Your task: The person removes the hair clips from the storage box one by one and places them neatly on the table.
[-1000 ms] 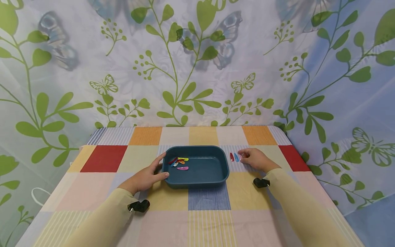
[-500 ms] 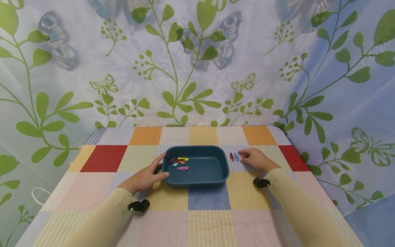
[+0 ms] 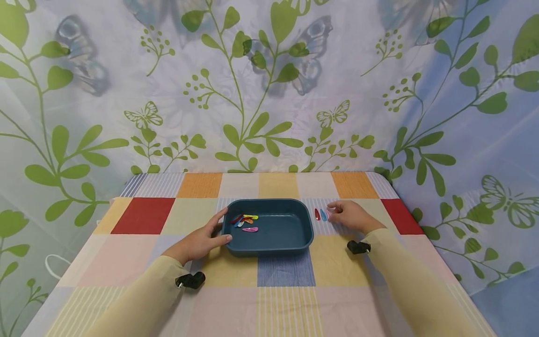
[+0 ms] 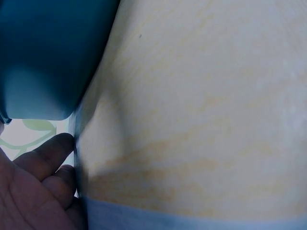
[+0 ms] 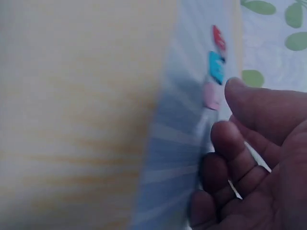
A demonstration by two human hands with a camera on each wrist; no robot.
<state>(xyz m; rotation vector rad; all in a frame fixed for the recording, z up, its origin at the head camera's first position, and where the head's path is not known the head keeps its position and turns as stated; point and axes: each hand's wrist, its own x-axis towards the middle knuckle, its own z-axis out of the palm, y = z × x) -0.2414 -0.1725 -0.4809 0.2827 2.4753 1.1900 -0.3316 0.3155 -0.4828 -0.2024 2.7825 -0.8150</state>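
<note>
My left hand (image 3: 201,242) rests at the left end of a dark teal tray (image 3: 269,252), thumb and forefinger spread on its rim. The other fingers (image 4: 48,155) lie outside the tray in the left wrist view. Inside the tray's left part lie several hair clips, with a yellow hair clip (image 3: 251,216) and a pink hair clip (image 3: 250,229) among them. My right hand (image 3: 353,216) hovers beside another pink hair clip (image 5: 211,96) on the cloth, thumb and fingertips apart from it. That clip stands in a row with a blue hair clip (image 5: 216,67) and a red hair clip (image 5: 218,38).
A patchwork cloth (image 3: 286,309) covers the table. Behind it hangs a curtain (image 3: 269,93) with leaves and butterflies, and a white cable (image 3: 52,267) shows at the left edge. Each wrist carries a small black camera (image 3: 191,281).
My right hand has drawn slightly away from the pink clip, which stays on the cloth beside the blue one. The left hand and tray keep their places.
</note>
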